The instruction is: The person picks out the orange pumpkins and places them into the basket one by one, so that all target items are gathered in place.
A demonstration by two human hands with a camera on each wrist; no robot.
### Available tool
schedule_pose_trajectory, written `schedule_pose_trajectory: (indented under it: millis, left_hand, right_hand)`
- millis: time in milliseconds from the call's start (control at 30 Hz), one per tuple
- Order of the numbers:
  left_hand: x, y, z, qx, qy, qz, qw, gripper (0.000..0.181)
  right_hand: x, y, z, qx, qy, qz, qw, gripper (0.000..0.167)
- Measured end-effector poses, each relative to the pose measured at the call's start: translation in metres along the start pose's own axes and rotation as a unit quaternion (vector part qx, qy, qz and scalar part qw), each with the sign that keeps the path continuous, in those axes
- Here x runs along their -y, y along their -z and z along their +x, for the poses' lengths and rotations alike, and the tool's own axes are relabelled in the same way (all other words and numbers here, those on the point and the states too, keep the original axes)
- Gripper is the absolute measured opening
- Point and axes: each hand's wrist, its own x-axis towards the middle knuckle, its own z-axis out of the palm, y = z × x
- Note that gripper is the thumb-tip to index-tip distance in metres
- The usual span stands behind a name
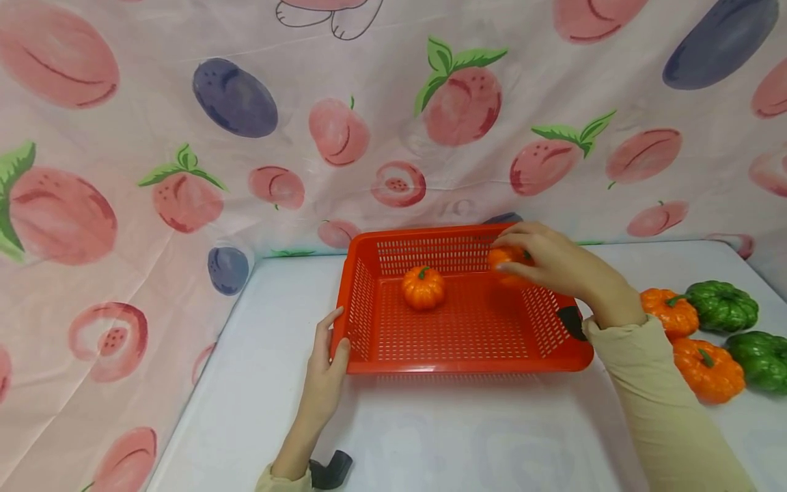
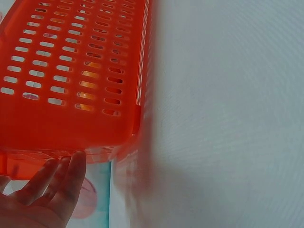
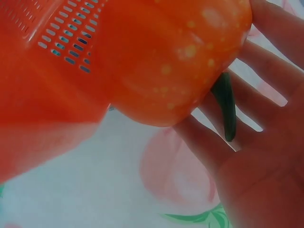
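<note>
With its fingers spread round it, my right hand (image 1: 544, 263) holds a small orange pumpkin (image 1: 507, 258) with a green stem, above the right part of a red plastic basket (image 1: 455, 367). In the right wrist view the pumpkin (image 3: 175, 57) lies against the fingers, its stem toward the palm. A second orange pumpkin (image 1: 423, 288) sits on the basket floor, left of centre. My left hand (image 1: 326, 372) grips the basket's left rim, thumb on top. In the left wrist view its fingers (image 2: 71, 185) reach under the rim, by the slotted side wall (image 2: 71, 128).
Right of the basket, two orange pumpkins (image 1: 707, 369) and two dark green pumpkins (image 1: 721, 306) stand on the white table (image 1: 443, 437), close to my right forearm. A fruit-patterned cloth (image 1: 393, 137) hangs behind the table and along its left side.
</note>
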Motion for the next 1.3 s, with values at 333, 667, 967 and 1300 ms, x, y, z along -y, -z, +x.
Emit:
schedule_pose_trajectory:
  millis: [333,667,967,1300]
  left_hand:
    - [0.000,0.000,0.000,0.000,0.002,0.000,1.0000,0.050]
    - [0.001,-0.001,0.001,0.002,-0.005,-0.003,1.0000,0.050]
    - [0.001,0.000,-0.001,0.003,-0.001,-0.007,1.0000,0.050]
    - [0.001,0.000,0.000,0.002,0.005,-0.008,1.0000,0.050]
  right_hand:
    - [-0.001,-0.006,0.008,0.006,0.000,0.005,1.0000,0.032]
    - [0.001,-0.009,0.015,0.017,-0.001,0.001,0.9998,0.034]
    - [0.001,-0.017,0.023,0.029,0.014,-0.006,0.9995,0.034]
    - [0.000,-0.025,0.032,0.034,0.021,-0.007,0.9992,0.031]
